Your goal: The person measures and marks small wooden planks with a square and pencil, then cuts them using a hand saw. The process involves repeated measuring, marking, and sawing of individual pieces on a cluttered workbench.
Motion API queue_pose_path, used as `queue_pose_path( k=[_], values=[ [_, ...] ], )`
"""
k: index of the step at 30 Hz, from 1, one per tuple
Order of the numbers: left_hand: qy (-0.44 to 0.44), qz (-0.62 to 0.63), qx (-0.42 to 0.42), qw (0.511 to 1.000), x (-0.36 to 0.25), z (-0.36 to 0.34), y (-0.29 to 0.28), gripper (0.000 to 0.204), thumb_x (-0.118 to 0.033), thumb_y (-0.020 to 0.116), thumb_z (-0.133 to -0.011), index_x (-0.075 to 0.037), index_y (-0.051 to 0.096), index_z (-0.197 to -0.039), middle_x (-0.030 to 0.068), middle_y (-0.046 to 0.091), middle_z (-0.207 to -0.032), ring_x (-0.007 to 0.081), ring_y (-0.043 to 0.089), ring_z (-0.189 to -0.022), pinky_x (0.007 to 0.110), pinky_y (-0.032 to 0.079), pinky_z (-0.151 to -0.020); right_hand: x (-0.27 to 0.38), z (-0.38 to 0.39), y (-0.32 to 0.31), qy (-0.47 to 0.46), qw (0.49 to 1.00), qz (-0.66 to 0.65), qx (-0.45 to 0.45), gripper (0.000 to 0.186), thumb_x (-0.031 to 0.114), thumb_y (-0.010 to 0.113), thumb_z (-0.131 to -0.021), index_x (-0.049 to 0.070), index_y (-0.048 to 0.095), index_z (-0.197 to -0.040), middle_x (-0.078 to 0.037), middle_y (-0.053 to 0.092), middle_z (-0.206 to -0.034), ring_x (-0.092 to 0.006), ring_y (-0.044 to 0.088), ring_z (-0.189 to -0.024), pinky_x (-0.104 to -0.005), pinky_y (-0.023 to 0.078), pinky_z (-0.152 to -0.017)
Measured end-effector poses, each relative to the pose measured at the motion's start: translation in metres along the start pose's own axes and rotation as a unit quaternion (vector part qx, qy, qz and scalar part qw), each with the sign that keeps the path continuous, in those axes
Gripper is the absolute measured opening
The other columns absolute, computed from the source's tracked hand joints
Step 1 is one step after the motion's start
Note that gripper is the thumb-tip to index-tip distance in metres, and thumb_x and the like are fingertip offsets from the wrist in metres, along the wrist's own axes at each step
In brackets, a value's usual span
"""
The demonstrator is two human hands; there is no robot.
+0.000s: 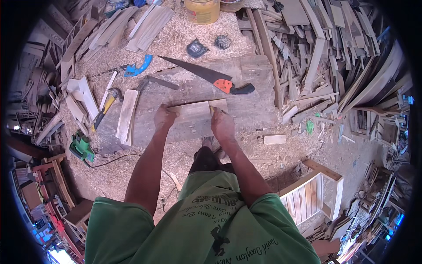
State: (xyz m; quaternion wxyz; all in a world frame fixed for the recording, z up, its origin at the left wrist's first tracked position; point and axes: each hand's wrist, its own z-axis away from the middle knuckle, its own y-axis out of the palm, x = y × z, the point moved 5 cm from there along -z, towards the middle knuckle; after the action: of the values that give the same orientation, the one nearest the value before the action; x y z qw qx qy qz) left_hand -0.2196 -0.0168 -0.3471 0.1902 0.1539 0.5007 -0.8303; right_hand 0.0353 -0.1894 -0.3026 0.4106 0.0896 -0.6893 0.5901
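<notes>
A short pale board (190,112) lies across the worn wooden bench top (255,105) in front of me. My left hand (165,116) is closed on the board's left end. Near its right end, my right hand (223,125) pinches a small yellowish stick that looks like a pencil (212,108). Its tip is at a dark line across the board. Beyond the board rest a handsaw (195,70) with an orange and black handle and a try square (162,82) with a dark blade. Pale wood pieces (127,115) lie left of my left hand.
At the left are a yellow-handled hammer (107,108), a blue-handled saw (137,67) and a green power planer (81,146) with a cord. A yellow bucket (203,11) stands at the back. Scrap wood (303,57) is heaped right; a slatted wooden frame (307,198) stands lower right.
</notes>
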Motion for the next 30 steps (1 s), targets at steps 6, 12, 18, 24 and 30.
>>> queue_pose_path(
  k=[6, 12, 18, 24, 30],
  values=[
    [-0.002, 0.022, 0.004, 1.0, 0.017, -0.01, 0.004, 0.067, -0.032, 0.097, -0.073, -0.005, 0.075, -0.13, 0.0214, 0.082, -0.123, 0.0389, 0.078, -0.119, 0.045, 0.059, -0.103, 0.011, -0.013, -0.011, 0.015, 0.979, 0.118, 0.168, 0.019, 0.011, 0.059, -0.1, 0.004, 0.074, -0.108, -0.024, 0.079, -0.106, -0.0471, 0.078, -0.098, -0.0575, 0.064, -0.088],
    [0.0, 0.013, 0.015, 1.0, -0.011, 0.002, 0.001, 0.067, -0.033, 0.098, -0.074, -0.005, 0.075, -0.131, 0.0209, 0.082, -0.124, 0.0378, 0.078, -0.12, 0.045, 0.06, -0.104, 0.001, -0.012, -0.006, 0.03, 0.994, 0.081, 0.068, 0.023, 0.012, 0.056, -0.102, 0.004, 0.077, -0.105, -0.023, 0.079, -0.109, -0.0463, 0.079, -0.1, -0.0566, 0.064, -0.09],
    [0.003, -0.006, -0.01, 1.0, -0.005, 0.006, -0.004, 0.067, -0.033, 0.098, -0.074, -0.008, 0.076, -0.132, 0.0211, 0.082, -0.125, 0.0391, 0.078, -0.121, 0.046, 0.06, -0.104, 0.016, -0.003, -0.018, 0.043, 0.989, 0.105, 0.099, 0.021, 0.011, 0.058, -0.1, 0.005, 0.077, -0.106, -0.022, 0.079, -0.109, -0.0459, 0.079, -0.1, -0.058, 0.063, -0.091],
    [0.056, -0.038, 0.001, 0.998, 0.008, -0.008, 0.007, 0.061, -0.039, 0.094, -0.08, -0.011, 0.075, -0.131, 0.021, 0.082, -0.122, 0.0395, 0.078, -0.118, 0.05, 0.061, -0.101, 0.001, 0.006, -0.01, 0.04, 0.984, 0.126, 0.123, 0.027, 0.011, 0.055, -0.101, 0.007, 0.079, -0.112, -0.025, 0.08, -0.104, -0.0479, 0.077, -0.1, -0.0609, 0.061, -0.089],
    [0.134, -0.076, -0.023, 0.988, -0.043, 0.048, -0.006, 0.07, -0.036, 0.084, -0.09, -0.008, 0.061, -0.15, 0.0195, 0.062, -0.155, 0.0436, 0.056, -0.147, 0.059, 0.045, -0.121, -0.025, 0.098, -0.04, 0.054, 0.991, 0.116, 0.048, 0.032, 0.007, 0.056, -0.102, 0.006, 0.079, -0.125, -0.028, 0.079, -0.11, -0.049, 0.075, -0.104, -0.0593, 0.06, -0.088]
  ],
)
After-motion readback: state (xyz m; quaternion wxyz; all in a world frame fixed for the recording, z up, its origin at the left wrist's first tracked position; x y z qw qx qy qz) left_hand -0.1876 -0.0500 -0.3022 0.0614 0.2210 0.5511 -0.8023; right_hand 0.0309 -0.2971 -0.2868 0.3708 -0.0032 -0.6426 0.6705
